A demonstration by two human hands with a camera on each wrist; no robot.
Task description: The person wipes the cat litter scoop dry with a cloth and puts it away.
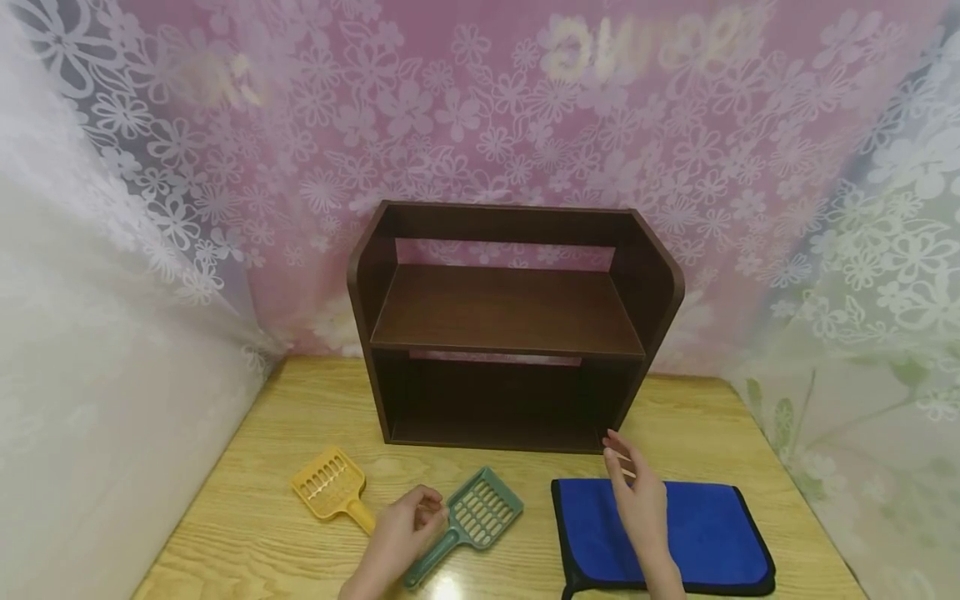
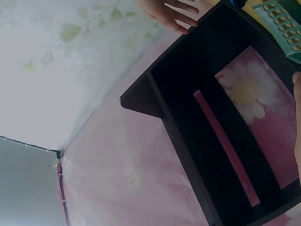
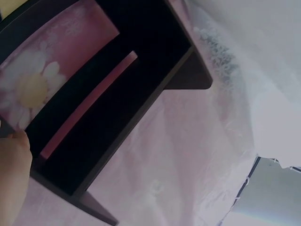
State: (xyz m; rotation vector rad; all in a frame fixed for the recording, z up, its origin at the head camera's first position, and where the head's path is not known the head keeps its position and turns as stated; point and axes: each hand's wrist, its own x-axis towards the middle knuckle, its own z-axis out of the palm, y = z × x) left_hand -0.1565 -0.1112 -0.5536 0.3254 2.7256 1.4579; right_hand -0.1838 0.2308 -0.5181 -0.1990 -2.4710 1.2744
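Observation:
My left hand (image 1: 401, 533) hovers with loosely bent fingers by a green slotted litter scoop (image 1: 483, 510), overlapping its handle in the head view. To its left lies a yellow litter scoop (image 1: 330, 483), its handle end hidden behind that hand. My right hand (image 1: 637, 504), fingers apart, is over a folded blue cloth (image 1: 708, 533) with black edging. Its fingertips come right up to the lower right front corner of a dark brown two-tier shelf (image 1: 510, 308). Both hands appear to hold nothing. In the right wrist view, my right hand (image 3: 14, 174) overlaps the shelf's side.
The shelf stands upright at the back of a light wood-grain table (image 1: 247, 500), both tiers bare. Behind it hangs a pink flowered curtain (image 1: 480, 125). Whitish sheer curtains (image 1: 105, 358) close in the left and right sides.

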